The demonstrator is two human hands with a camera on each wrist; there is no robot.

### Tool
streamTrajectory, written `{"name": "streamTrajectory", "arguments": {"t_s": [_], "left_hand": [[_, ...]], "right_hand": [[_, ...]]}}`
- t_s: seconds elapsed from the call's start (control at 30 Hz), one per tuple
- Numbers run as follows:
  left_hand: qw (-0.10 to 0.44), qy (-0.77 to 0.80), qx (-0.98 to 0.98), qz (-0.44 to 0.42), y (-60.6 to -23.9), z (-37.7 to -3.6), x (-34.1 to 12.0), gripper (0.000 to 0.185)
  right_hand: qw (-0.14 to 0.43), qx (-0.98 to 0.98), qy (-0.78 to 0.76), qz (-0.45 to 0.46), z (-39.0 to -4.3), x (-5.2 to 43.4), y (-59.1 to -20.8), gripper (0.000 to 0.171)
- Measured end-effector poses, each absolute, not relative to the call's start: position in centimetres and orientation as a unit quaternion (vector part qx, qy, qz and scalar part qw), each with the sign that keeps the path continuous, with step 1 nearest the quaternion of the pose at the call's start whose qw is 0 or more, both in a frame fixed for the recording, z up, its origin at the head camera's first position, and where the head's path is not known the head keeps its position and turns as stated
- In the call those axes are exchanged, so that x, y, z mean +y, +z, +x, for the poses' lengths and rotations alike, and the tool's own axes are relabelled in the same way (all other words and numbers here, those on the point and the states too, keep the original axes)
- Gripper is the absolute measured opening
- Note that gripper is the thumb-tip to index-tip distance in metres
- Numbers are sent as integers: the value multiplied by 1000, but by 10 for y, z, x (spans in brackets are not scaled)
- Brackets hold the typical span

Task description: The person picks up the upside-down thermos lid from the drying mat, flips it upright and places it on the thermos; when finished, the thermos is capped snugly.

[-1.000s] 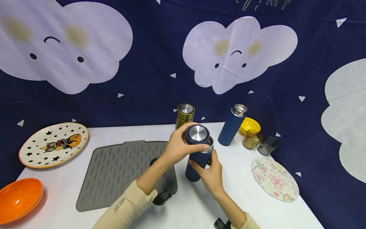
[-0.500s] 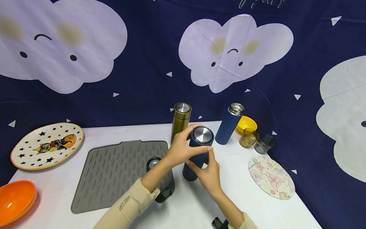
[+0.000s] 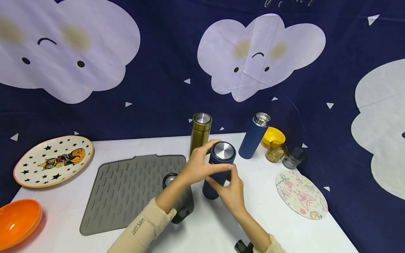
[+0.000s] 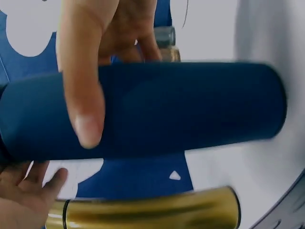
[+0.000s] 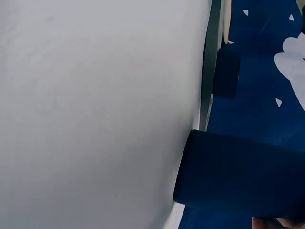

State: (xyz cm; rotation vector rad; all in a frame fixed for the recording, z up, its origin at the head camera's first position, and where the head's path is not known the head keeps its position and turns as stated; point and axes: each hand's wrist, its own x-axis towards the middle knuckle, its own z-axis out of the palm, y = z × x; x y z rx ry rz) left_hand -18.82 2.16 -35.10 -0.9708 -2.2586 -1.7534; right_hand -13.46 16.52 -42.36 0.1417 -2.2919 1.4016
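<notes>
1. Blue flask [image 3: 218, 172] with steel-topped cap [image 3: 223, 150] stands upright on the white table [image 3: 221, 225], just right of the grey ribbed mat [image 3: 126, 189], in front of the gold flask [image 3: 200, 131].
2. Left hand [image 3: 197, 165] curls round the cap end, thumb across the front, fingers wrapped behind; thumb [image 4: 81, 90] lies on the blue body in the left wrist view.
3. Right hand [image 3: 232, 193] grips the flask body lower down, fingers curled round it.
4. Second blue flask [image 3: 254, 137], uncapped, stands behind right, near a yellow bowl [image 3: 274, 135] and two glasses [image 3: 284, 154].
5. Small cap [image 3: 169, 180] on the mat.
6. Star plate [image 3: 52, 160] and orange bowl [image 3: 17, 221] far left; floral coaster [image 3: 300, 195] right.
</notes>
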Motion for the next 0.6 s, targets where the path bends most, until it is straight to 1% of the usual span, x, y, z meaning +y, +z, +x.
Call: {"name": "streamTrajectory", "arguments": {"t_s": [0.17, 0.23, 0.3, 0.4, 0.53, 0.6], "left_hand": [[34, -587, -733, -342, -350, -195, 18, 62], [19, -584, -733, -348, -349, -195, 18, 68], [18, -570, -740, -357, -348, -192, 20, 75], [44, -545, -753, -365, -347, -187, 26, 79], [116, -520, -773, -343, -348, -184, 35, 73], [145, -515, -778, -331, -349, -183, 37, 72]], "right_hand": [[217, -829, 513, 55, -134, 166, -422, 63], [218, -831, 509, 55, -134, 166, -422, 64], [222, -833, 502, 61, -134, 167, -423, 62], [229, -837, 493, 67, -134, 167, -425, 57], [226, -837, 493, 68, -134, 168, -425, 57], [223, -836, 498, 64, -133, 168, -425, 60]]}}
